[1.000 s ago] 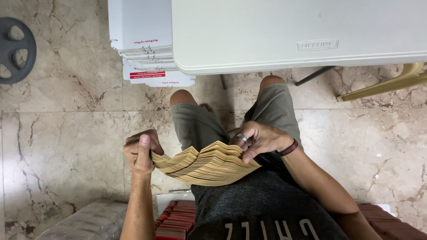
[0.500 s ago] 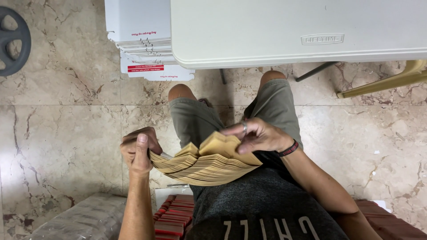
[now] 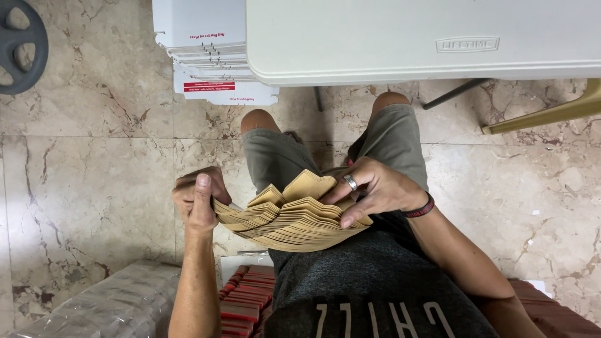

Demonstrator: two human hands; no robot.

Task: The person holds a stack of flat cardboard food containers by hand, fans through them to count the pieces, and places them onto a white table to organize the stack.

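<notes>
A thick, bowed stack of tan paper pieces [image 3: 285,222] rests across my lap. My left hand [image 3: 197,200] grips its left end, thumb pressed on top. My right hand [image 3: 372,191], with a ring and a dark wristband, lies on the right end, and its fingers lift the top few sheets [image 3: 307,184] away from the rest. I sit with my knees under the edge of a white folding table [image 3: 388,56].
A pile of flat white boxes with red print [image 3: 210,62] lies on the marble floor at the table's left. A grey weight plate [image 3: 19,56] sits top left. Red packets [image 3: 241,303] and a plastic-wrapped bundle [image 3: 106,307] lie below my left arm. A gold chair leg [image 3: 551,112] is right.
My right fingers have lifted the top sheets higher off the stack. The camera view has shifted slightly; the left hand keeps its grip.
</notes>
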